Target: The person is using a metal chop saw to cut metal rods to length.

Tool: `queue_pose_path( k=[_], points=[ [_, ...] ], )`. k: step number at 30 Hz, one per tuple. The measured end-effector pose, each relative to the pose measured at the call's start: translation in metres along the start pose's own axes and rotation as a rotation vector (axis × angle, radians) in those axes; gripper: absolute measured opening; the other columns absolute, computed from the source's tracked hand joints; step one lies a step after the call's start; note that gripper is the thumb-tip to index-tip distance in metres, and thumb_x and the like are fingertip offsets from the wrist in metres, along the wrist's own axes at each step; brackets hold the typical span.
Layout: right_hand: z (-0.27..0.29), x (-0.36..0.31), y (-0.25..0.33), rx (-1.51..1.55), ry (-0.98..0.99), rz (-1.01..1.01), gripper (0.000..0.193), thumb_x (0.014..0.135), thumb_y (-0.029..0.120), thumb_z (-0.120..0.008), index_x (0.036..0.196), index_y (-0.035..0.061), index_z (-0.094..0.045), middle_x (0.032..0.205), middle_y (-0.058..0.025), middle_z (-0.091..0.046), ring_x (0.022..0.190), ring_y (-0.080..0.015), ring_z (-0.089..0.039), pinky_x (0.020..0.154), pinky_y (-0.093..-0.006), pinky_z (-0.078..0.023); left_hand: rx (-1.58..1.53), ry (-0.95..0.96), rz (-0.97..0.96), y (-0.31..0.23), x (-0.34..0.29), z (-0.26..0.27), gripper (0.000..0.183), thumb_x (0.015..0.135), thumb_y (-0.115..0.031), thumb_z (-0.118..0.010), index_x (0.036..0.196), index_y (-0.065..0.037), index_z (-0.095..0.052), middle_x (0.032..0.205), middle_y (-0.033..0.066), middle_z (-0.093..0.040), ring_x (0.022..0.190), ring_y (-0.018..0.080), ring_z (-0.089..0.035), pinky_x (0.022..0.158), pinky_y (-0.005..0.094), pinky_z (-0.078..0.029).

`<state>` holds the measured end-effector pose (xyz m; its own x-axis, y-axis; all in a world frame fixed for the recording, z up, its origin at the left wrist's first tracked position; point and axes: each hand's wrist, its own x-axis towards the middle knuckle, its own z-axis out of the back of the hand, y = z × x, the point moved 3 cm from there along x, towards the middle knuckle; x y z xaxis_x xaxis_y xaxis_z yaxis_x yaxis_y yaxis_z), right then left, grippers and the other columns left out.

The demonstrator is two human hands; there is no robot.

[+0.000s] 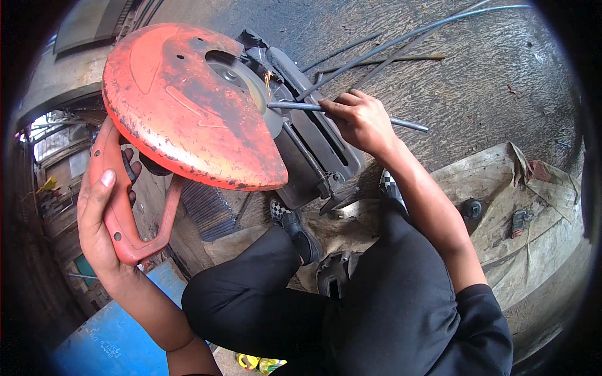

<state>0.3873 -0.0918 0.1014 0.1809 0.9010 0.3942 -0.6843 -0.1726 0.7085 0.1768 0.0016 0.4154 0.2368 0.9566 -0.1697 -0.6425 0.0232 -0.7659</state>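
Observation:
A cut-off saw with a worn red blade guard [182,119] fills the upper left. My left hand [97,210] is closed round its red loop handle [116,216], with fingers at the trigger area. Under the guard, the abrasive disc [260,97] meets the left end of a grey metal rod [295,106], and orange sparks [268,81] show there. My right hand [357,116] grips that rod, whose other end sticks out to the right. The saw's dark base [307,150] with its clamp screw [304,150] lies beneath.
Long metal rods [401,47] lie across the rough floor at the upper right. A bundle of cut rods [210,210] rests below the saw. On a dirty cloth [501,219] at right are small dark objects. A blue panel [125,332] is lower left. My checkered shoes [295,229] are near the base.

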Motion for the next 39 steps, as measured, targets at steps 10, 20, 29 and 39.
queue_pose_path(
  k=[10,20,29,39],
  points=[
    [0.006,0.008,-0.025,0.238,0.265,-0.379,0.027,0.087,0.026,-0.052,0.094,0.0060,-0.068,0.073,-0.0213,-0.063,0.076,-0.0378,-0.063,0.071,-0.0469,-0.049,0.058,-0.150,0.035,0.003,-0.003,0.000,0.060,0.081,-0.021,-0.065,0.131,0.006,-0.044,0.112,0.0132,-0.059,0.084,0.0126,-0.059,0.069,0.0199,-0.046],
    [0.002,0.025,-0.015,0.214,0.348,-0.199,0.021,0.087,0.021,-0.053,0.096,0.0033,-0.058,0.075,-0.0224,-0.062,0.075,-0.0410,-0.061,0.068,-0.0504,-0.047,0.017,-0.079,0.026,0.001,-0.001,0.002,0.058,0.086,-0.021,-0.060,0.133,0.007,-0.043,0.127,0.0161,-0.054,0.110,0.0202,-0.056,0.094,0.0282,-0.043],
    [-0.001,0.025,-0.011,0.135,0.237,-0.081,0.016,0.082,0.018,-0.059,0.091,0.0036,-0.060,0.071,-0.0188,-0.060,0.070,-0.0391,-0.060,0.062,-0.0474,-0.047,-0.004,-0.149,0.002,0.002,-0.003,-0.004,0.061,0.082,-0.026,-0.063,0.131,0.006,-0.045,0.116,0.0122,-0.058,0.093,0.0158,-0.056,0.074,0.0220,-0.044],
    [0.008,0.031,-0.010,0.045,0.140,0.083,0.019,0.079,0.017,-0.062,0.093,0.0042,-0.064,0.082,-0.0135,-0.065,0.078,-0.0331,-0.063,0.065,-0.0423,-0.051,0.041,-0.135,0.009,-0.001,-0.004,-0.002,0.060,0.083,-0.025,-0.062,0.131,0.006,-0.046,0.125,0.0134,-0.055,0.097,0.0179,-0.055,0.083,0.0257,-0.044]
  ],
)
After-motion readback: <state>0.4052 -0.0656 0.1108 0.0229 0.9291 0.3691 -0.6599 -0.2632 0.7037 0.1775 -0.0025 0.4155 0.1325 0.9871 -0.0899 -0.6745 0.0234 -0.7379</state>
